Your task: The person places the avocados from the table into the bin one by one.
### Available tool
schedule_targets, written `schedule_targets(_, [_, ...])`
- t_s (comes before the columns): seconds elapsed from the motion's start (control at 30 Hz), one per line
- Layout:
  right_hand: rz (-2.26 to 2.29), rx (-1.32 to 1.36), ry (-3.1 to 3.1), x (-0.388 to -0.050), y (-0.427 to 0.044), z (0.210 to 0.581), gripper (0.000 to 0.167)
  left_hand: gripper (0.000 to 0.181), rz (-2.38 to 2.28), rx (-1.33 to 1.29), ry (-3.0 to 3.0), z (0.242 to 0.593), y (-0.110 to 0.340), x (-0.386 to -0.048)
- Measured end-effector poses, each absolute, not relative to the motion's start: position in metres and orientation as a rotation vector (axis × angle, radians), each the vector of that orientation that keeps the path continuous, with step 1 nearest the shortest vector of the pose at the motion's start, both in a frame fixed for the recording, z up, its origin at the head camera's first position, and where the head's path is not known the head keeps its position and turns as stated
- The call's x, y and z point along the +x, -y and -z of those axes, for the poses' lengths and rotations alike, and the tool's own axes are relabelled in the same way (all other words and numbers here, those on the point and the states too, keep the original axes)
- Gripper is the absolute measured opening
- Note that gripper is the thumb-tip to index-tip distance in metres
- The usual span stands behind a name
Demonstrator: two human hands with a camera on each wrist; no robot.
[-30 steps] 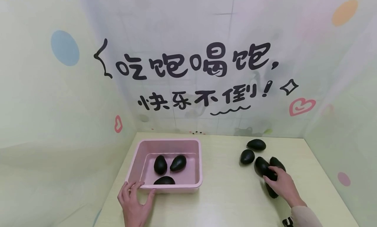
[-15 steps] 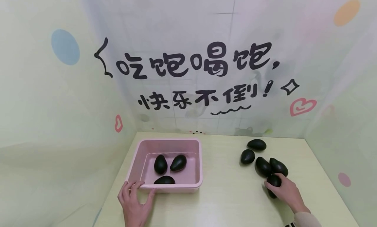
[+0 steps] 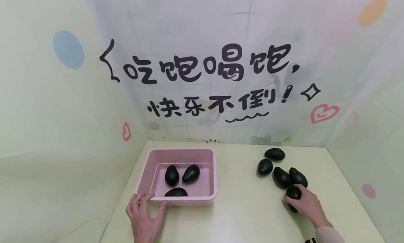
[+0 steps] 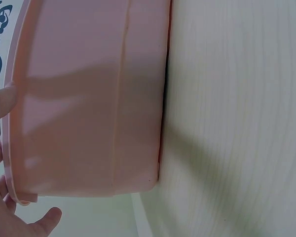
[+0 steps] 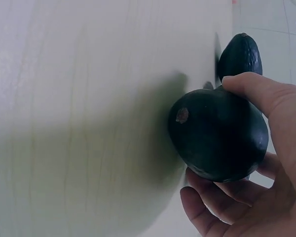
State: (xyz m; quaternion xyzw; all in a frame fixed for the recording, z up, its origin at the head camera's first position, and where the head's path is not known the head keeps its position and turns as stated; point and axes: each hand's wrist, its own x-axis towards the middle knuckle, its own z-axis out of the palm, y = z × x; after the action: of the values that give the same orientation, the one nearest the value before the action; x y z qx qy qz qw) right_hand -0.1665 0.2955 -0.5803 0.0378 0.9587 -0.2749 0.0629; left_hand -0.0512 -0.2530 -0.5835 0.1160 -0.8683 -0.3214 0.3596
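Compared with one second ago, the right hand (image 3: 307,205) has dropped a little nearer the person, exposing more of the pair of avocados beside it; the left hand (image 3: 143,216) and the pink bin (image 3: 202,198) stand where they were. The right hand pinches a dark avocado (image 3: 294,193) between its thumb and fingers, at the right side of the table (image 3: 243,201); the right wrist view shows the thumb on one side of its rounded body, fingers on the other, and a small brown spot on its skin. A dark end shows below the thumb in the head view, and whether it belongs to that fruit or another I cannot tell. Just beyond lie the left avocado of the pair (image 3: 281,178) and the right avocado of the pair (image 3: 298,177), with a rounder avocado (image 3: 264,167) and the farthest avocado (image 3: 274,154) behind to the left. The left hand is spread at the bin's near left corner, gripping the rim with fingers hooked over it and thumb outside. Inside the bin are an upright-looking avocado (image 3: 172,175), a slanted avocado (image 3: 190,174) and a near avocado (image 3: 176,192), partly hidden by the front rim.
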Motion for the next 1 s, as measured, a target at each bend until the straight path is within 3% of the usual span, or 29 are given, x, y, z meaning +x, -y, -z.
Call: schedule_targets(1.0, [0.816,0.023,-2.902,-0.168,-0.283,0.549,0.084,0.052,0.85,0.297,2.223,0.585,0.254,-0.051])
